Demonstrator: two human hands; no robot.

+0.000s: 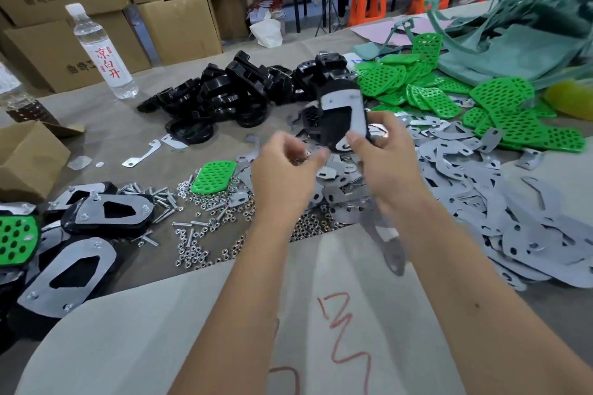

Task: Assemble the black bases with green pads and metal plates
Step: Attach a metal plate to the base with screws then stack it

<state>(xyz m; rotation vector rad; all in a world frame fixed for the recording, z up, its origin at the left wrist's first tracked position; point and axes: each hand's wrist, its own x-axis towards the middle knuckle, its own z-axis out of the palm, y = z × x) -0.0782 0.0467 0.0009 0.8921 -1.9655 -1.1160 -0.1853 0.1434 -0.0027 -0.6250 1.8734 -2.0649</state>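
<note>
Right hand (382, 151) lifts a base (337, 119) with its plate (351, 109)

Its grip curls round the base (blurred); the left hand (285, 167), at 9 o'clock, looks loosely curled, holding nothing visible above the nuts (205, 234).

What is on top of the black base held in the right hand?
A grey metal plate lies on the black base that the right hand holds. Motion blur hides any screws, and the base's underside is out of sight.

1 bottle (102, 51), 2 hands (285, 176)
</note>
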